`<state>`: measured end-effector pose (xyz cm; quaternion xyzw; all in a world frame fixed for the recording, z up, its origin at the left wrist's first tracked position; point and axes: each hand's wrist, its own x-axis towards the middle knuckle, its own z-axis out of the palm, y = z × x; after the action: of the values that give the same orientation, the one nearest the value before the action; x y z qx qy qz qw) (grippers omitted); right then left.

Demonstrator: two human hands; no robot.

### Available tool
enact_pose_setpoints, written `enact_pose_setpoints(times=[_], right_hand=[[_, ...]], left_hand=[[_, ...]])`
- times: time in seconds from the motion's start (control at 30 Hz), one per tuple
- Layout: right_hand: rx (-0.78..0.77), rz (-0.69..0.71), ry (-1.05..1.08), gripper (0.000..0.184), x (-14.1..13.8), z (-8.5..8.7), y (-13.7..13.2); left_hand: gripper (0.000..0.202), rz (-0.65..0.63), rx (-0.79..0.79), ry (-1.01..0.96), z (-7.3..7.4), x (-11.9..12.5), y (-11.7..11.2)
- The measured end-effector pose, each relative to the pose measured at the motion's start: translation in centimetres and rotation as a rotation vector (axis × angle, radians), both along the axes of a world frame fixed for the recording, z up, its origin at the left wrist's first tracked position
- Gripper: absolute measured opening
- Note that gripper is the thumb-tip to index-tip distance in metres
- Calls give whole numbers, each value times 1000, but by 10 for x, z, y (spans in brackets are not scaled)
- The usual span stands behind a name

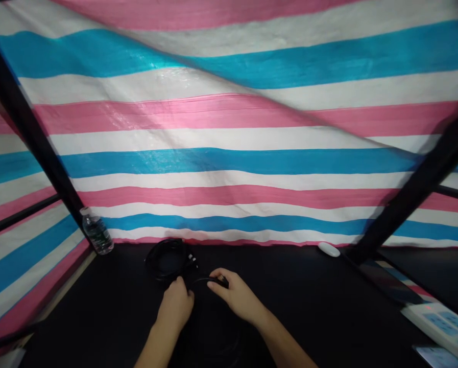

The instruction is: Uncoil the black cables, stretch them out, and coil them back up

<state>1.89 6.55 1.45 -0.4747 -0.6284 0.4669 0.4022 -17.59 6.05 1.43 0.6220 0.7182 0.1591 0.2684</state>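
Observation:
A thin black cable [201, 279] stretches between my two hands above the black table. My left hand [177, 302] is closed around one stretch of it, its fingertips partly hidden behind the knuckles. Thumb and fingers of my right hand [229, 292] pinch the cable by a thicker black piece, perhaps its plug end. Just beyond my left hand lies a coiled black cable [167, 258], with metal-tipped connectors [192, 259] at its right side. Whether the held cable belongs to that coil I cannot tell. Faint dark loops show on the table below my hands.
A clear plastic bottle [97, 232] stands at the table's back left corner. At the back right lies a white computer mouse [329, 249]. A white power strip [441, 327] is at the right edge. Striped sheeting [229, 161] hangs behind, between black posts [416, 189].

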Motion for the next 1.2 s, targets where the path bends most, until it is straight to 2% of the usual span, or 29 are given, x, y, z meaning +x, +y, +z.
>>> enact_pose_setpoints(times=[0.1, 0.23, 0.3, 0.4, 0.47, 0.53, 0.6, 0.7, 0.8, 0.9, 0.97, 1.1, 1.2], right_hand=[[63, 20, -62, 12, 1, 1, -1], [185, 10, -135, 17, 3, 3, -2], [255, -8, -161, 16, 6, 5, -3], [455, -34, -212, 16, 10, 9, -6], [555, 3, -230, 18, 13, 11, -8], [504, 84, -207, 20, 14, 12, -10], [353, 116, -117, 24, 13, 12, -10], [190, -55, 127, 35, 9, 10, -7], [127, -233, 297, 25, 7, 7, -1], [65, -315, 395, 40, 3, 2, 2], [31, -339, 456, 50, -1, -1, 3], [-20, -303, 483, 41, -10, -4, 3], [-27, -296, 444, 49, -10, -4, 2]], left_hand=[[8, -24, 9, 35, 2, 0, -1], [4, -105, 108, -7, 12, 0, -2], [3, -160, 142, -136, 19, 1, -3], [15, -277, 143, -462, 30, 2, -7], [23, -326, 132, -635, 36, 4, -10], [29, -313, 129, -740, 40, 4, -13], [34, -259, 121, -816, 42, 4, -13], [40, -158, 103, -894, 39, 5, -11], [43, -61, 101, -1028, 31, 11, -7], [49, 28, 141, -1187, 22, 20, -7], [52, 60, 203, -1214, 17, 25, -9], [55, 92, 293, -1192, 11, 29, -11], [51, 93, 307, -1144, 9, 26, -7]])
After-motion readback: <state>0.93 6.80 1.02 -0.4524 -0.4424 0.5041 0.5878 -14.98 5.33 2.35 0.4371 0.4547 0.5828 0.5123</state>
